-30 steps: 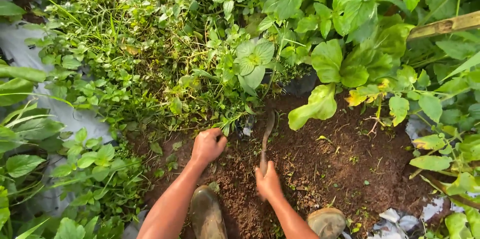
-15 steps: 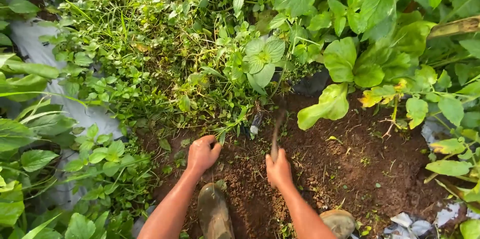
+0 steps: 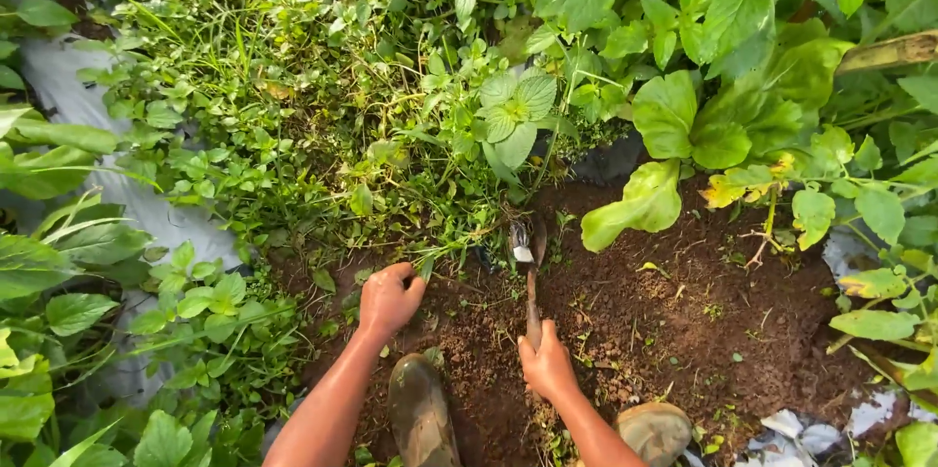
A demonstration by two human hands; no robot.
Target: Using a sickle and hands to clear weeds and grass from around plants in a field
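Note:
My right hand (image 3: 549, 364) grips the wooden handle of a small hand hoe (image 3: 528, 267), whose metal blade rests at the edge of the weeds. My left hand (image 3: 389, 298) is closed around stems of a clump of green weeds (image 3: 430, 223) at the border of the bare brown soil (image 3: 664, 320). Both forearms reach up from the bottom of the view.
Two muddy boot toes, the left boot (image 3: 422, 413) and the right boot (image 3: 655, 430), stand on the soil. Dense grass and weeds (image 3: 322, 86) fill the top. Broad-leafed plants (image 3: 713, 106) stand at right. Grey plastic sheeting (image 3: 137, 203) lies at left.
My left hand moved forward and closed on the weed stems. The hoe blade shifted up to the weed edge as my right hand advanced a little.

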